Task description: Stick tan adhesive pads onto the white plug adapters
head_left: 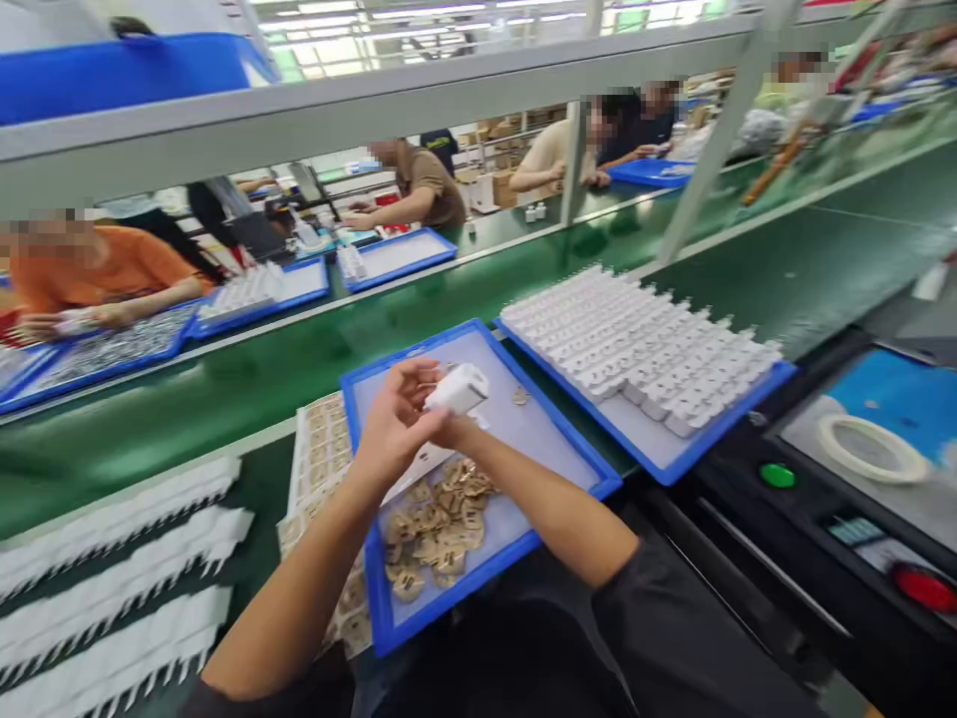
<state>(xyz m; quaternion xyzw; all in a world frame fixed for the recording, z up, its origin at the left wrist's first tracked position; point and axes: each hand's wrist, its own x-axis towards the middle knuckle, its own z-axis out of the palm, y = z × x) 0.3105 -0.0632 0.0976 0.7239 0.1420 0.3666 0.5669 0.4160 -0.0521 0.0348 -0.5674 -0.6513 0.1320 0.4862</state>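
My left hand (400, 414) is closed around a white plastic housing (460, 389), its thumb lying along the near side. Behind and below it, my right hand (451, 429) is mostly hidden by the left hand and the housing; its fingers cannot be made out. Both hands are above a blue-rimmed tray (553, 429) with a white bottom. In the near left part of that tray lies a heap of small tan plates (441, 529) with slots. One loose tan plate (519, 396) is near the far right side.
Right of the tray, another blue tray (669, 474) carries rows of white housings (635, 339). Rows of white parts with prongs (120, 598) lie at left. A white gridded tray (318, 449) holds tan plates. A machine with a green button (778, 475) stands at right. Co-workers sit across the green belt (246, 374).
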